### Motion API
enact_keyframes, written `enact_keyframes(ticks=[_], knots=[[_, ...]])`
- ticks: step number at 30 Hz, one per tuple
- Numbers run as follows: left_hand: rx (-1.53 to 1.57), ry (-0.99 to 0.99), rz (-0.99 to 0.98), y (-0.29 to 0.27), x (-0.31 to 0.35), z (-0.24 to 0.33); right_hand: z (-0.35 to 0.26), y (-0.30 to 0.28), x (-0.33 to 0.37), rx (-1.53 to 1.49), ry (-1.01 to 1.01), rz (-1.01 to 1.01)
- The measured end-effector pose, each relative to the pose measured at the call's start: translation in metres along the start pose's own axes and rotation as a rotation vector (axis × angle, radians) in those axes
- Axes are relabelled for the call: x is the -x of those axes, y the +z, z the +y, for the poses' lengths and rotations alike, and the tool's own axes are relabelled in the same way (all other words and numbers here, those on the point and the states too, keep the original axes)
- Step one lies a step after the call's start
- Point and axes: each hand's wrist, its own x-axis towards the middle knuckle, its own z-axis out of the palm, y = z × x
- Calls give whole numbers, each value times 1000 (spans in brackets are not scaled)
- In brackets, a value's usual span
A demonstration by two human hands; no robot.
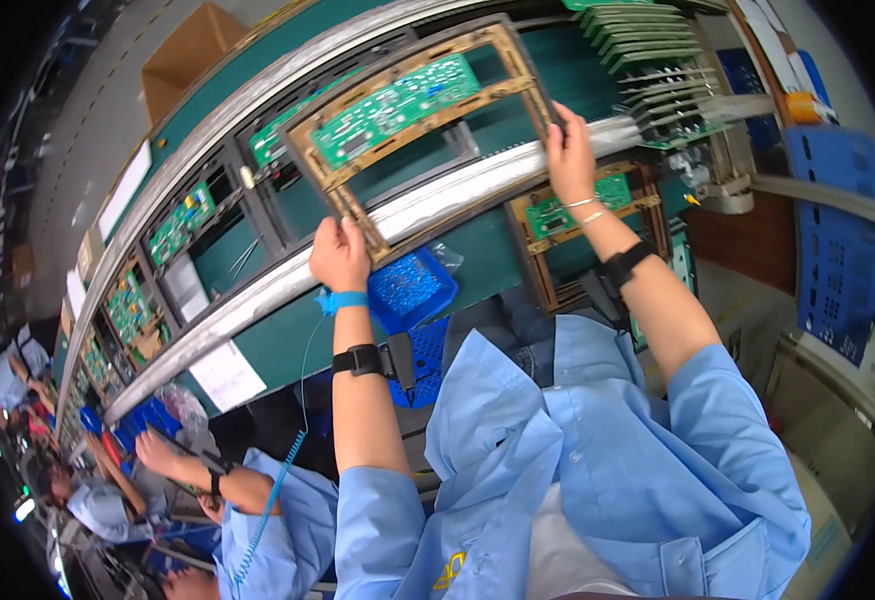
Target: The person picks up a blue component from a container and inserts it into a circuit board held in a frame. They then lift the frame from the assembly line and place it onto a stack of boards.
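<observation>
Both my hands hold a brown rectangular frame [526, 85] tilted over the conveyor rails. A green circuit board [393, 110] dotted with small parts sits in its upper section; the lower section is an opening. My left hand [341, 255] is closed on the lower left corner, wearing a blue wrist strap [344, 301] with a coiled cord. On the right edge, my right hand [570, 155] grips the frame with the thumb and fingers. Below the held frame, another brown frame [650, 215] carries a green board [608, 192].
A silver rail [248, 290] runs along the line, with more framed boards [180, 222] at left. A blue tray [443, 308] of small blue pieces lies near my left hand. Green boards stand in a rack [648, 40] at upper right. A co-worker's arm [198, 475] reaches in at lower left.
</observation>
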Motion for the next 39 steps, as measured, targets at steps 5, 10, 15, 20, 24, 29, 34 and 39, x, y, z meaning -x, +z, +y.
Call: enact_keyframes(ticks=[5, 10, 15, 20, 24, 29, 34, 39], knots=[[312, -146, -96, -12, 1, 0, 2, -6, -15, -478, 231, -154], [644, -302, -165, -47, 10, 40, -27, -59, -47, -360, 509, -450], [956, -448, -172, -92, 13, 119, -15, -90, -26, -297, 582, -527], [991, -167, -319, -78, -1, 131, -5, -109, 21, -474, 781, -517], [1014, -125, -473, 41, -1, 88, -11, -114, 34, -573, 815, -494], [407, 262, -518, 101, -8, 123, -4, -130, 30, -583, 770, -483], [-357, 657, -477, 106, -17, 121, 7, -138, 14, -548, 769, -435], [-411, 673, -464, 103, -16, 111, 27, -120, 0, -511, 744, -463]])
